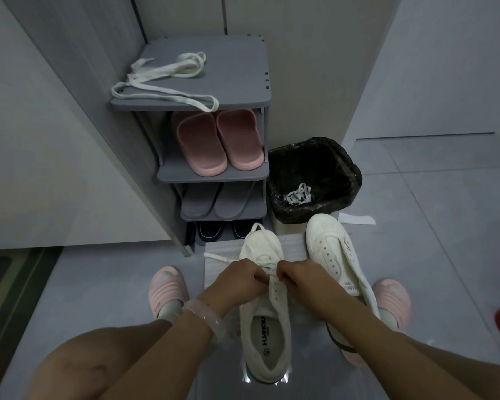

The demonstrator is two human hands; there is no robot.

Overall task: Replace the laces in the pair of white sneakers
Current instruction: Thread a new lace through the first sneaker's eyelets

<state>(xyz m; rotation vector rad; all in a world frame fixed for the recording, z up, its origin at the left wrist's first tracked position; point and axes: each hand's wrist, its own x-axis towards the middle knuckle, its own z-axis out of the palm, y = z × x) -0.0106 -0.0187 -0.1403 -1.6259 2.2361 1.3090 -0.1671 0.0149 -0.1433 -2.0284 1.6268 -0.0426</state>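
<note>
While both sets of fingers curl tight, the left hand (237,280) and the right hand (296,277) each pinch the white lace (267,268) over the eyelets of the near sneaker (264,327), knuckles almost touching. One loose end of that lace trails left across a grey mat (223,255), and a loop lies over the toe. A pale bracelet (205,316) circles the left wrist. The second sneaker (334,252), unlaced with bare eyelets, lies just right of the first, its toe pointing far. Two white sneakers in all. One pink-slippered foot shows on each side of them. Beyond, a black-lined bin (312,180) holds one bunched lace (299,194). To its left stands a grey shoe rack (243,93): one spare lace (162,82) sprawls on the top shelf, one pair of pink slippers (220,142) sits below, one grey pair (211,202) under that, and dark shoes at the bottom.
</note>
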